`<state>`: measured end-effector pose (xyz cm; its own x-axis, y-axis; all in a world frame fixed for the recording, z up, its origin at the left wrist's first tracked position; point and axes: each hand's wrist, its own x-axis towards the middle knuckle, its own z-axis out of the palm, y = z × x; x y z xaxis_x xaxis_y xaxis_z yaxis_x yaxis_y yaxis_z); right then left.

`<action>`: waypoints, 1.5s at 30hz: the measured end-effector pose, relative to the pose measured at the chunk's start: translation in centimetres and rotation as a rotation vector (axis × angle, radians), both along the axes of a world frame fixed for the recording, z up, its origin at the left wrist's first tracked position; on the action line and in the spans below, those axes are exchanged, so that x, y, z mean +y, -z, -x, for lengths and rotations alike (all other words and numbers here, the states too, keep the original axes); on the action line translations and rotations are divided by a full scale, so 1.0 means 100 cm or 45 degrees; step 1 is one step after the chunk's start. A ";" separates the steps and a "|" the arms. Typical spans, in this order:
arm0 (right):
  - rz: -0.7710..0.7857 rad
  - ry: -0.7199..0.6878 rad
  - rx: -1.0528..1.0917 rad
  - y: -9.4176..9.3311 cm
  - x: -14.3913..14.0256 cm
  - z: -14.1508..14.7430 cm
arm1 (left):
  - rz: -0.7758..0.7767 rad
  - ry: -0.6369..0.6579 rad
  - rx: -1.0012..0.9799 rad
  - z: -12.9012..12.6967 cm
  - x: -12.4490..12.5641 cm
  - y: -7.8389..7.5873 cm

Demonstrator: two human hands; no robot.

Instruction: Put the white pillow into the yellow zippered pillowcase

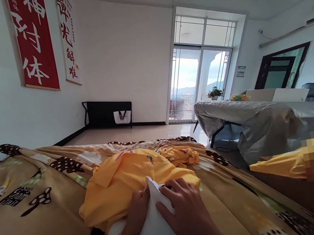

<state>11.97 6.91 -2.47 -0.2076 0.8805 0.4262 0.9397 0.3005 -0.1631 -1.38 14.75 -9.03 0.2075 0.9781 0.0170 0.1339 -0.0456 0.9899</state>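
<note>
On the blanket (58, 230) lies yellow cloth (111, 185), the white pillow (155, 234) in front. Left hand (141, 202) and right hand (184, 201) hold its corner (149, 181), seemingly gathering it; the next move calls for a firm grip.

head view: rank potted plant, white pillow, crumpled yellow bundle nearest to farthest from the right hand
1. White pillow: touching the right hand.
2. Crumpled yellow bundle: ahead, on the patterned blanket.
3. Potted plant: far ahead, right, on the covered table.
</note>
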 end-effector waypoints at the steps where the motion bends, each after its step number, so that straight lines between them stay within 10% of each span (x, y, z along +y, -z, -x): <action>1: -0.002 -0.006 -0.013 0.000 0.000 -0.001 | 0.025 0.016 -0.014 0.001 -0.002 -0.003; 13: 0.184 -0.052 0.008 -0.001 0.013 -0.005 | -0.421 0.163 0.379 0.065 -0.015 -0.046; 18: 0.132 -0.110 0.014 0.007 0.011 -0.006 | -0.633 0.369 0.774 0.091 -0.008 -0.041; 27: 0.141 -0.121 -0.011 0.008 0.016 -0.004 | -0.877 0.155 1.431 0.063 0.005 -0.017; 45: 0.223 -0.169 -0.217 0.033 -0.019 0.022 | -0.872 -0.065 1.475 0.043 0.017 -0.005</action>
